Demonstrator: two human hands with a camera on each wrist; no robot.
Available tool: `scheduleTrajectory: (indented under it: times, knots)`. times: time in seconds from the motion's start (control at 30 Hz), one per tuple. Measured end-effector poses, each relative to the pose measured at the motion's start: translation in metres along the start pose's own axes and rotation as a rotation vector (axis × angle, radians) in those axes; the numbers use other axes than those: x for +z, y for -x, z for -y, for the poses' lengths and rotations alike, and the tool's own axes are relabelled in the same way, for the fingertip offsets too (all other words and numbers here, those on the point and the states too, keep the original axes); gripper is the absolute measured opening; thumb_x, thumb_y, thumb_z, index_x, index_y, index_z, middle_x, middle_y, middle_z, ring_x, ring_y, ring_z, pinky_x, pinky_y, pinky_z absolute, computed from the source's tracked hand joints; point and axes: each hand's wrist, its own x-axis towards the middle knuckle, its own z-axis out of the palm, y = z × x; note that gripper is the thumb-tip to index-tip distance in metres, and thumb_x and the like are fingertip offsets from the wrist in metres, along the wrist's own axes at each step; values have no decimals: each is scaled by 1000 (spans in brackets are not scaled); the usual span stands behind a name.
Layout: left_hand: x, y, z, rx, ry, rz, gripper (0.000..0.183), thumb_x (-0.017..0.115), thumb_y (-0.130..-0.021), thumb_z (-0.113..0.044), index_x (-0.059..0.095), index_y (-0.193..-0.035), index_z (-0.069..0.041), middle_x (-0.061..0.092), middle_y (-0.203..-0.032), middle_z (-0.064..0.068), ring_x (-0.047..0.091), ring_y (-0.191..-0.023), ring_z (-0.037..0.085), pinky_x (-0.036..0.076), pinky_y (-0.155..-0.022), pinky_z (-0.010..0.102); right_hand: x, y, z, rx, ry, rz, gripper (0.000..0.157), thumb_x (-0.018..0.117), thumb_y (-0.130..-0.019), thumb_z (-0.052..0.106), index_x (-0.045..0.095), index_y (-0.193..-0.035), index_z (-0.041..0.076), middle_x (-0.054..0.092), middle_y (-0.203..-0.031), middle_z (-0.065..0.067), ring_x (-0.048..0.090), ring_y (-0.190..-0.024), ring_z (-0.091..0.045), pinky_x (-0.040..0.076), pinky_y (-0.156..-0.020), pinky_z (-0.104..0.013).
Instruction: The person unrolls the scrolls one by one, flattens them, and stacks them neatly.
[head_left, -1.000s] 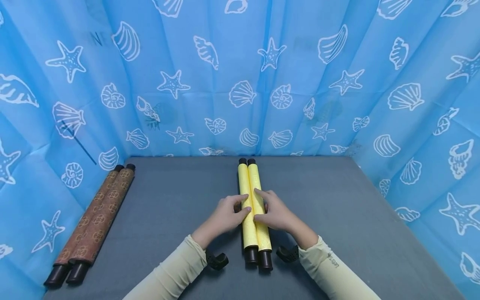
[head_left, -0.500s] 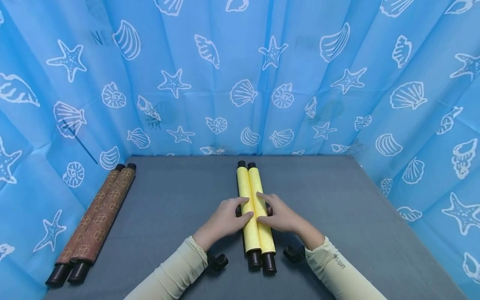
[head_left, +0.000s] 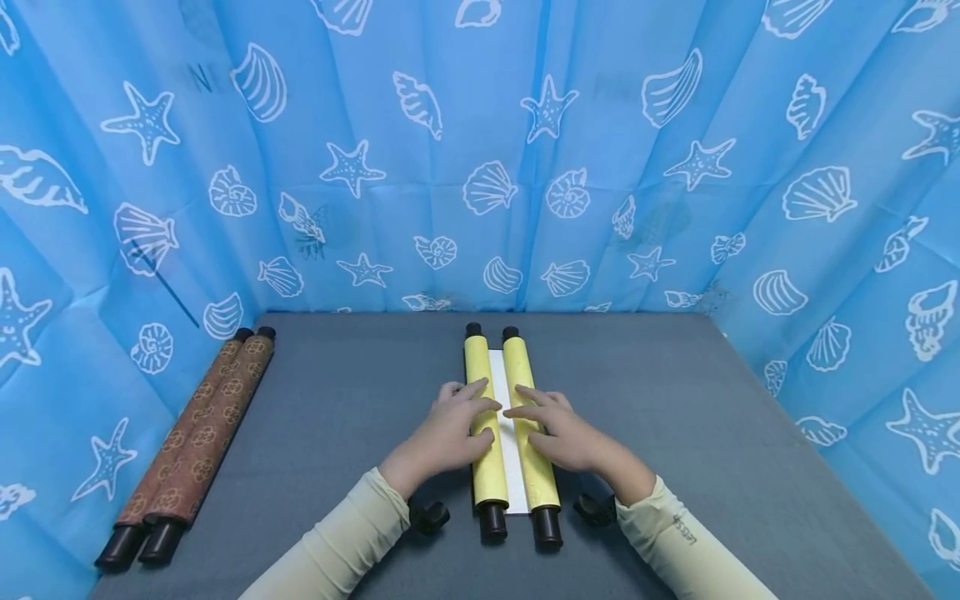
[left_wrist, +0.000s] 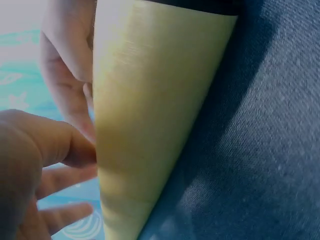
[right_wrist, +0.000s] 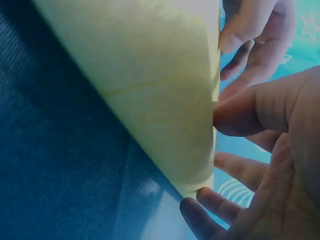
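In the head view a scroll with two yellow rolls lies on the grey cloth, parted slightly so that a strip of white paper [head_left: 511,450] shows between them. On the left roll [head_left: 489,479] rests my left hand [head_left: 450,425], its fingers spread and lying over the top toward the gap. My right hand [head_left: 566,429] touches the right roll [head_left: 542,479] in the same manner, fingers extended. Dark knobs [head_left: 547,529] stick out of the roll ends. In the right wrist view, thumb and fingertips [right_wrist: 235,117] meet the side of the yellow roll [right_wrist: 165,115].
A second scroll [head_left: 198,433], brown with a gold flower pattern and dark knobs, lies rolled along the table's left edge. The table [head_left: 360,375] is covered in grey cloth. A blue curtain [head_left: 450,208] with white shells and starfish hangs behind and at both sides.
The two yellow rolls, side by side before, have moved apart, left roll leftward and right roll rightward, baring white paper. My fingers have straightened and spread over them.
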Motion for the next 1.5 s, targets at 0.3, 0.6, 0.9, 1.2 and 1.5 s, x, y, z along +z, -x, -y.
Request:
scheduleTrajectory:
  times: [0.3, 0.6, 0.9, 1.2, 1.5]
  knots:
    - [-3, 4, 5, 30, -52, -5, 31, 61, -104, -29, 78, -127, -17, 49, -164, 12, 39, -146, 42, 34, -117, 66, 2, 3, 1, 38, 125, -26, 37, 69, -101, 23, 73, -135, 10, 38, -170, -17, 39, -149, -46, 41, -115, -69]
    - [-10, 6, 16, 8, -153, -50, 55, 76, -93, -55, 75, -132, -16, 54, -153, 15, 45, -139, 41, 39, -113, 62, -7, 10, -6, 91, 175, -55, 47, 75, -99, 33, 69, -143, 16, 42, -163, -18, 42, -142, -44, 48, -107, -67]
    - [-20, 21, 32, 8, -5, -14, 41, 69, -95, -28, 75, -134, -17, 40, -171, 9, 32, -149, 41, 30, -116, 66, -16, 18, -16, 66, 96, -55, 47, 68, -100, 21, 66, -146, 10, 36, -169, -20, 37, -146, -46, 44, -107, -68]
    - [-26, 29, 35, -3, 29, 27, 35, 58, -98, -20, 79, -127, -15, 46, -167, 9, 33, -149, 39, 27, -119, 67, -16, 24, -20, 57, 76, -40, 44, 55, -98, 9, 72, -138, 10, 35, -171, -20, 37, -144, -46, 42, -106, -65]
    - [-26, 25, 45, -15, -76, -28, 27, 77, -97, -44, 75, -111, -21, 54, -150, 11, 41, -139, 41, 35, -112, 62, -22, 31, -27, 71, 55, -28, 40, 67, -101, 20, 70, -140, 11, 34, -171, -20, 37, -145, -47, 41, -109, -70]
